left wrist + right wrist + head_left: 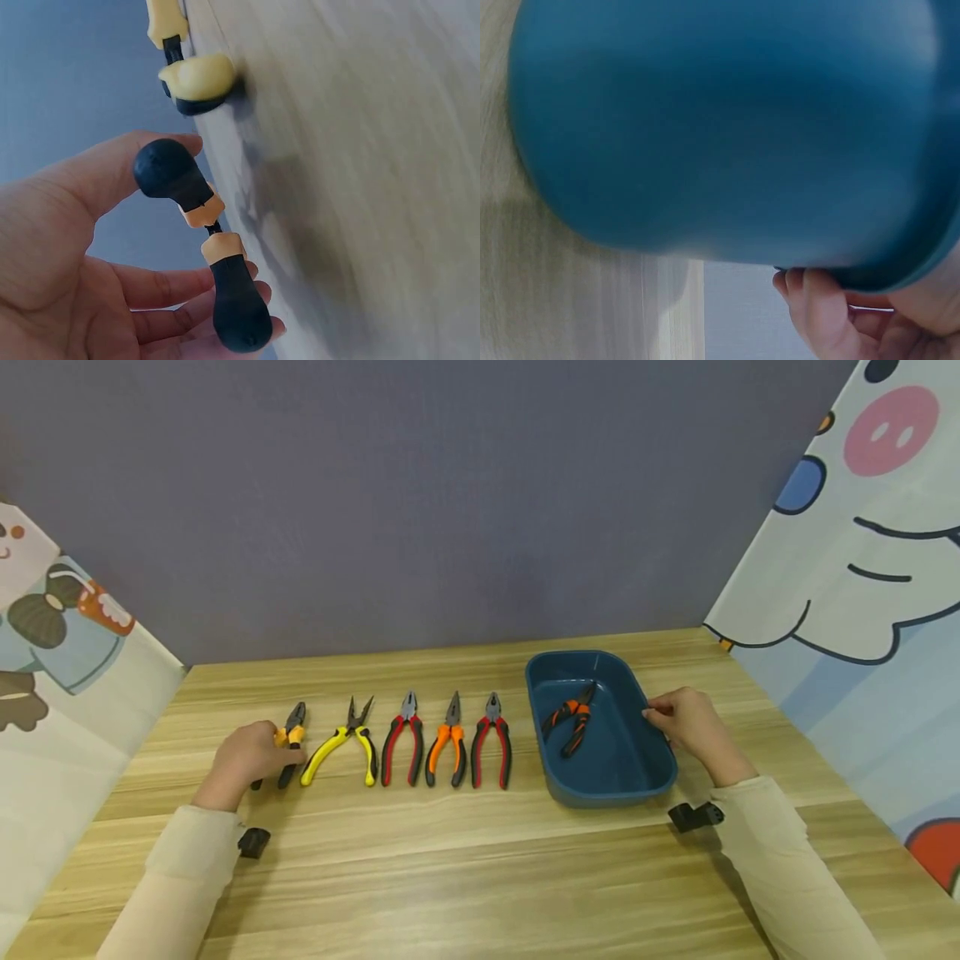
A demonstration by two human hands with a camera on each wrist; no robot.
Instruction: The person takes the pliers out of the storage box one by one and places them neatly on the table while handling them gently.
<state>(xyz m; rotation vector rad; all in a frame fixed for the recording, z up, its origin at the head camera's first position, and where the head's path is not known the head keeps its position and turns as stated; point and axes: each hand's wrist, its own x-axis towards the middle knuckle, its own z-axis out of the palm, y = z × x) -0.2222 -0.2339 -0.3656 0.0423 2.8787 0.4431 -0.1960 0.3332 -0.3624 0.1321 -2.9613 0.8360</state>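
Note:
At the left end of a row of pliers, my left hand (246, 753) grips combination pliers (297, 718) with black and yellow-orange handles. The left wrist view shows thumb and fingers on either side of the two handles (241, 304), jaws turned away. Just right of it lie long-nose pliers (324, 755) with yellow and black handles, jaws spread. My right hand (693, 727) pinches the right rim of a dark blue bin (609, 798); its fingers (821, 304) show at the rim in the right wrist view. Inside the bin lie black-and-orange pliers (577, 731).
Further right in the row are red-and-black pliers (387, 752), orange-and-black long-nose pliers (437, 747) and another red-and-black pair (505, 752). All lie on a wood-grain table (420, 877). A grey panel (420, 510) stands behind, with cartoon-printed sheets at both sides.

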